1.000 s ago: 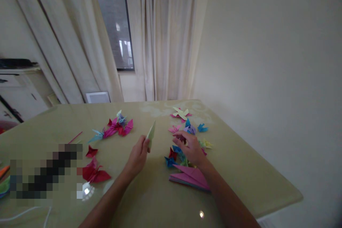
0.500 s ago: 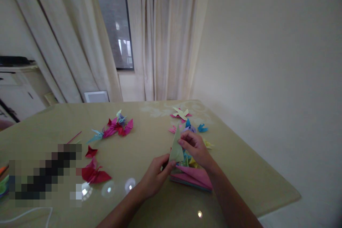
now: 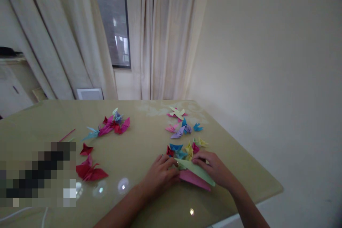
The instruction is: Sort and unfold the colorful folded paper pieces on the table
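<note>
1 pale green folded paper [image 3: 199, 170] lies over pink folded paper [image 3: 194, 179]; left hand [image 3: 163, 171] and right hand [image 3: 215, 166] touch it, whether pinching I cannot tell. An uneven push could slide it off or crumple the yellow origami [image 3: 189, 150] just beyond.

LH [image 3: 165, 171], RH [image 3: 212, 166] both prob. curled.

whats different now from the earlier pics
The pale green folded paper has moved right and down, from upright in the left hand to low over the pink folded paper. The right hand, empty at first, is now at it too. The large red folded figure stays put.
</note>
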{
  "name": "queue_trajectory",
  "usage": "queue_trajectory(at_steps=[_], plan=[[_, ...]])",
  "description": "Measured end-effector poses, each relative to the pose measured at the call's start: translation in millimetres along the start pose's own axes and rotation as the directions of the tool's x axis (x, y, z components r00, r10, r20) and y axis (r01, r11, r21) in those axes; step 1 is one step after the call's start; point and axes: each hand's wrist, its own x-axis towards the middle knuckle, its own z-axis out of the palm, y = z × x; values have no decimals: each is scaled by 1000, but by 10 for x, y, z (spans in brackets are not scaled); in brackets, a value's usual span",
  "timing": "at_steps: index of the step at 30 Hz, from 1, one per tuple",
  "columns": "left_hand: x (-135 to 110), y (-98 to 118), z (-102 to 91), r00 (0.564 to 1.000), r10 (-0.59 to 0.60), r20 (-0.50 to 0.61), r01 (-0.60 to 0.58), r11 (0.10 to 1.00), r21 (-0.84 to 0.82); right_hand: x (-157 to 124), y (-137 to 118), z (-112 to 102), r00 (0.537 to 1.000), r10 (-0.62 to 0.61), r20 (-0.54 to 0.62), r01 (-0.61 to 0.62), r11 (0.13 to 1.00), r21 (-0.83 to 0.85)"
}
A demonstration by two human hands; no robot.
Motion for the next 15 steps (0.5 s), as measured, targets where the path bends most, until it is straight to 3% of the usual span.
queue_trajectory(at_steps=[4,9,12,15], plan=[[3,-18,-38,1000,-20,-16,19,997,-73,-80,79,44,1000,0,-27,1,1000,17],[27,-45,-155,982,-159,-102,155,987,-47,-49,92,89,999,-49,10,49,997,-55],[24,-61,-190,989,-100,-111,101,995,5,-9,70,192,995,-78,58,83,991,-101],[5,-66,-156,999,-6,-50,10,997,79,9,53,318,993,-99,69,108,984,-139]])
